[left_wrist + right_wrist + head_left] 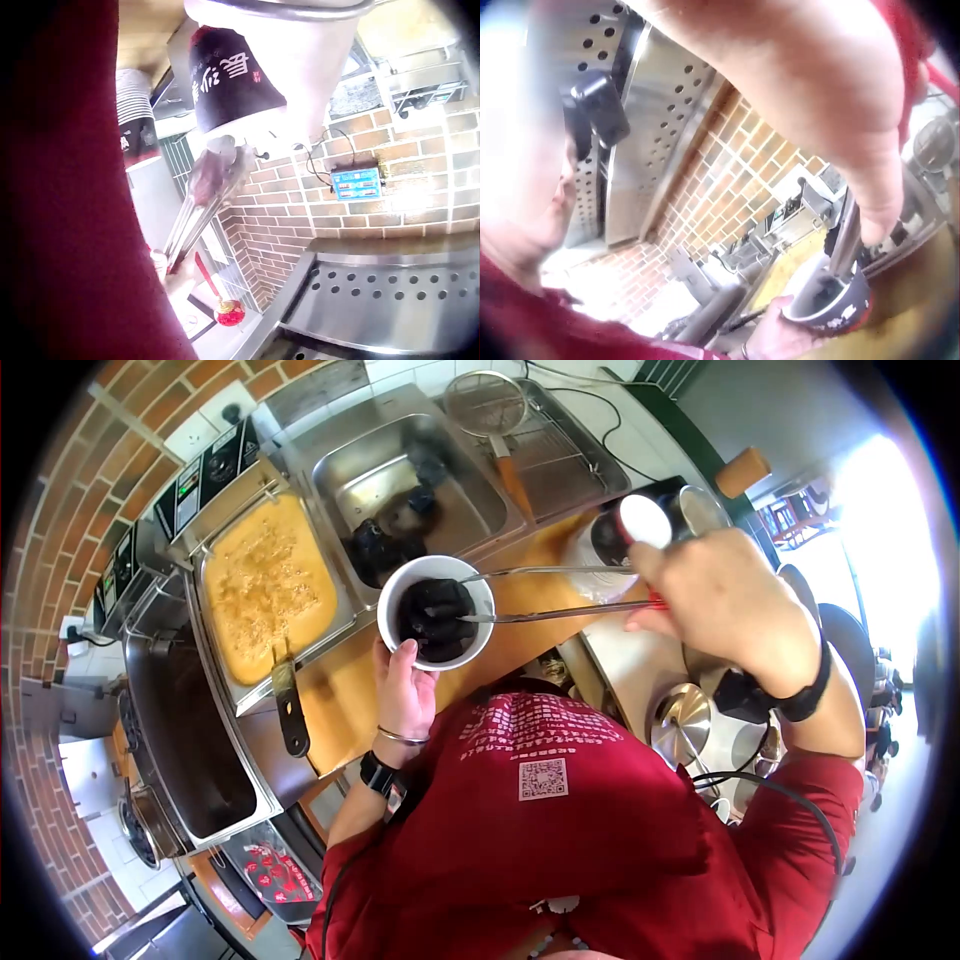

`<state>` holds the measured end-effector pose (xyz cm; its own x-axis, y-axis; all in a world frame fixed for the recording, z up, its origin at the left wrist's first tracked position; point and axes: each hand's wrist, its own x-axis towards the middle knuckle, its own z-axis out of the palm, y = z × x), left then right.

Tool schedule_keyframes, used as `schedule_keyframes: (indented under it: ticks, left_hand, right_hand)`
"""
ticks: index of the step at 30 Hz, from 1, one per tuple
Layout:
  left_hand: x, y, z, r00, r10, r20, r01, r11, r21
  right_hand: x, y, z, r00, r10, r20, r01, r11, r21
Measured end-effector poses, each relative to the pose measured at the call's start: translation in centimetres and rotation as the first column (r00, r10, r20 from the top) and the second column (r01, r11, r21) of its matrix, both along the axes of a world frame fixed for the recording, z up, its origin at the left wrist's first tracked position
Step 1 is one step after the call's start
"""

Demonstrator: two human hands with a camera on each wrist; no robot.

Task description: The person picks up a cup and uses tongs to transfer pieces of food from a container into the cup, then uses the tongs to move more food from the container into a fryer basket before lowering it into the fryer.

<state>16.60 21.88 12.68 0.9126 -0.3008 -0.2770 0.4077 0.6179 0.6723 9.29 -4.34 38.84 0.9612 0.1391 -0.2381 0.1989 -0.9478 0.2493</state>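
Observation:
A paper cup (pixel 388 622), white inside and dark with lettering outside, holds several black pieces (pixel 437 610) in the head view. The left hand (pixel 405 698) grips it from below, thumb on its near side. In the right hand (pixel 735 605) are metal tongs (pixel 560 613), held from the right with their tips inside the cup at the black pieces. The right wrist view shows the tongs (pixel 847 238) reaching down into the cup (pixel 832 319). In the left wrist view the cup (pixel 225 79) is seen from its side, with the tongs (pixel 199 210) at its rim.
A steel basin (pixel 330 470) with dark pieces lies beyond the cup. Left of it is a tray of yellow-orange liquid (pixel 268 585), a black-handled tool (pixel 290 710) at its edge. A strainer (pixel 486 405) rests on a rack. Stacked cups (pixel 600 550) stand near the right hand.

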Motion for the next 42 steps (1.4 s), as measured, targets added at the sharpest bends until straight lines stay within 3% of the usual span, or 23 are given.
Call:
schedule_keyframes:
  ticks: [3, 5, 8, 10, 11, 12, 14, 18, 20, 22, 24, 26, 28, 30, 32, 33, 34, 36, 37, 38, 40, 42]
  left_hand:
    - [0.1, 0.7, -0.2, 0.997, -0.070, -0.043, 0.067, 0.996, -0.065]
    - [-0.2, 1.6, -0.4, 0.983, -0.173, -0.053, 0.169, 0.983, -0.072]
    - [-0.6, 2.5, -0.7, 0.954, -0.288, -0.082, 0.271, 0.947, -0.173]
    - [-1.0, 2.2, 1.6, 0.892, -0.431, -0.134, 0.387, 0.884, -0.261]
    - [-1.3, 1.6, 3.2, 0.883, -0.463, -0.073, 0.453, 0.883, -0.120]
    - [-1.3, 1.4, 3.8, 0.870, -0.489, -0.067, 0.479, 0.869, -0.123]
    - [-1.2, 1.0, 4.5, 0.802, -0.591, -0.087, 0.584, 0.807, -0.091]
    - [-1.2, -0.1, 5.4, 0.765, -0.641, -0.069, 0.642, 0.767, -0.014]
    - [-1.0, -0.4, 4.8, 0.747, -0.660, -0.083, 0.665, 0.746, 0.048]
    - [-1.3, -1.0, 4.4, 0.775, -0.626, -0.087, 0.632, 0.771, 0.079]
    - [-1.5, -1.6, 4.4, 0.782, -0.614, -0.104, 0.623, 0.778, 0.089]
    - [-1.7, -2.2, 4.6, 0.792, -0.598, -0.122, 0.610, 0.787, 0.098]
    - [-1.6, -2.9, 4.7, 0.801, -0.591, -0.099, 0.599, 0.795, 0.102]
    - [-1.3, -2.9, 4.3, 0.802, -0.585, -0.120, 0.597, 0.788, 0.153]
    - [-1.2, -2.9, 3.7, 0.809, -0.571, -0.142, 0.588, 0.783, 0.203]
    - [-1.2, -3.0, 3.4, 0.815, -0.555, -0.165, 0.578, 0.792, 0.194]
    - [-1.2, -3.1, 3.3, 0.821, -0.539, -0.188, 0.568, 0.802, 0.183]
    - [-1.2, -3.4, 3.2, 0.826, -0.526, -0.203, 0.560, 0.806, 0.192]
    - [-1.3, -3.7, 3.2, 0.830, -0.515, -0.214, 0.553, 0.809, 0.197]
    - [-1.3, -3.9, 3.2, 0.826, -0.521, -0.214, 0.559, 0.805, 0.199]
    - [-1.3, -4.1, 3.4, 0.842, -0.485, -0.235, 0.527, 0.832, 0.172]
    - [-1.3, -4.0, 3.4, 0.851, -0.467, -0.241, 0.511, 0.842, 0.174]
  right_hand:
    - [0.4, -2.2, 0.0, 0.998, -0.037, 0.047, 0.029, 0.989, 0.143]
    - [0.8, -4.0, -2.2, 0.973, -0.225, 0.057, 0.193, 0.920, 0.342]
    - [0.4, -5.4, -7.7, 0.887, -0.457, -0.071, 0.376, 0.623, 0.686]
    - [0.1, -4.7, -12.7, 0.898, -0.428, -0.102, 0.322, 0.483, 0.814]
    - [0.2, -3.3, -13.9, 0.886, -0.443, -0.138, 0.361, 0.470, 0.805]
    - [0.3, -1.9, -14.9, 0.872, -0.457, -0.175, 0.398, 0.454, 0.797]
    - [-0.1, -1.6, -17.1, 0.916, -0.373, -0.147, 0.271, 0.305, 0.913]
    - [-2.4, -3.6, -19.2, 0.846, -0.533, 0.014, 0.153, 0.269, 0.951]
    - [-4.2, -6.2, -21.4, 0.617, -0.781, 0.101, 0.069, 0.181, 0.981]
    - [-6.3, -8.7, -23.3, 0.434, -0.888, 0.151, 0.015, 0.174, 0.985]
    - [-9.0, -11.7, -28.4, 0.300, -0.941, 0.158, -0.001, 0.165, 0.986]
    - [-11.7, -12.9, -31.6, 0.256, -0.955, 0.147, 0.040, 0.162, 0.986]
    - [-13.9, -12.9, -33.5, 0.255, -0.962, 0.100, 0.223, 0.159, 0.962]
    - [-14.5, -13.2, -35.3, 0.237, -0.967, 0.089, 0.250, 0.149, 0.957]
    - [-14.2, -13.7, -35.6, 0.145, -0.909, -0.391, 0.270, -0.344, 0.899]
    - [-13.4, -14.1, -35.0, 0.083, -0.891, -0.447, 0.328, -0.399, 0.856]
    - [-12.8, -14.8, -35.7, 0.083, -0.888, -0.452, 0.328, -0.404, 0.854]
    - [-11.5, -16.3, -37.1, 0.160, -0.975, -0.153, 0.225, -0.115, 0.968]
    - [-11.1, -17.0, -36.9, 0.182, -0.983, -0.010, 0.312, 0.048, 0.949]
    - [-10.7, -17.7, -37.4, 0.175, -0.985, -0.011, 0.311, 0.045, 0.949]
    - [-10.1, -18.6, -38.6, 0.277, -0.922, 0.269, 0.480, 0.375, 0.793]
    - [-10.2, -18.9, -39.2, 0.298, -0.938, 0.179, 0.521, 0.317, 0.792]
